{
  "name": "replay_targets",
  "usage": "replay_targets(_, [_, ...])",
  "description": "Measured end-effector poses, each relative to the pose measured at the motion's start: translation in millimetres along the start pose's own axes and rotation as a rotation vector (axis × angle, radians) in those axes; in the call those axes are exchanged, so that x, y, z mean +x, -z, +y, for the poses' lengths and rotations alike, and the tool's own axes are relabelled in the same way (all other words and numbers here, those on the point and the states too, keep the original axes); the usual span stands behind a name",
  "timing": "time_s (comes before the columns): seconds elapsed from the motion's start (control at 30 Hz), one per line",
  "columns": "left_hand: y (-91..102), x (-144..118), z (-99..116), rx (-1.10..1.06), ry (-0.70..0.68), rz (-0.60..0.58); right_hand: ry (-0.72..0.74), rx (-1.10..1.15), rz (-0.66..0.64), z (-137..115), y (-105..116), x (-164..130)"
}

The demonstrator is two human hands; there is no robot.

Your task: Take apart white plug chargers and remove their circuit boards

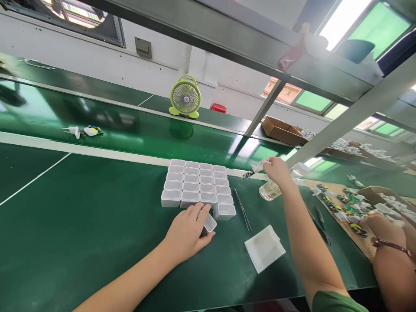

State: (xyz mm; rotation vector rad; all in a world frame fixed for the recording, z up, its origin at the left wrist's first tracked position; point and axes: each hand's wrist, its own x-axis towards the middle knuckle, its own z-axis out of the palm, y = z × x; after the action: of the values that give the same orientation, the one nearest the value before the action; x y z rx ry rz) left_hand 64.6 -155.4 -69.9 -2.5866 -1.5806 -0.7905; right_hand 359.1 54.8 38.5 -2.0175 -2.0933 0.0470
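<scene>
Green counter (97, 242): head view; it carries the boxes and tools, with a shiny channel (136, 143) running along behind.
White boxes (199, 188): set edge to edge in four columns, probably so that they stay in line; the nearest one on the right juts out towards the person.
Left hand (188, 234): grip closed around a small white box (210, 223) just in front of the block; the box is tilted, hollow side showing, and the fingers seem to take it by its walls to leave its mouth free.
Right hand (278, 171): grip pinched on a small white piece (258, 166) with dark, yellow and blue bits, right of the boxes near the counter's far edge; likely held at one end so the rest hangs clear.
Between the hands: tweezers (243, 210) beside the boxes, a white sheet (264, 250) nearer the person.
Behind the right wrist: clear bottle (269, 191), partly hidden, close enough to be knocked.
Further right: pliers (321, 221), then a brown board (365, 245) of circuit pieces (352, 198), where a co-worker's hand (380, 225) limits room.
Back ledge: green fan (186, 99).
</scene>
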Motion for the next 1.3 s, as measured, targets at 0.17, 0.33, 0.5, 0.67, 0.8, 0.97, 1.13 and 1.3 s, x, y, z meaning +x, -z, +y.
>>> replay_targets(0.17, [1.5, 1, -1, -0.001, 0.022, -0.022, 0.081, -0.094, -0.123, -38, -8, -21])
replay_targets(0.33, [4.1, 1, 0, -0.030, 0.110, -0.082, 0.064, -0.168, -0.133, -56, -16, -35])
replay_targets(0.5, [9.3, 1, 2, -0.036, 0.252, -0.123, -0.042, -0.267, -0.270, -54, -33, -34])
replay_targets(0.67, [13.3, 4, 4, -0.090, 0.305, -0.143, -0.082, -0.214, -0.349, -62, -57, -23])
replay_targets(0.8, [14.6, 5, 6, -0.153, 0.292, -0.137, -0.127, -0.050, -0.330, -56, -58, -18])
replay_targets(0.97, [18.4, 5, 10, -0.265, 0.270, -0.104, -0.134, 0.352, -0.240, -21, -31, -32])
replay_targets(1.13, [12.4, 3, 8, -0.448, 0.314, -0.082, 0.005, 0.925, -0.075, -11, -19, -73])
replay_targets(1.3, [2.6, 4, 6, -0.216, 0.324, -0.104, 0.030, 1.538, -0.136, -35, -42, -116])
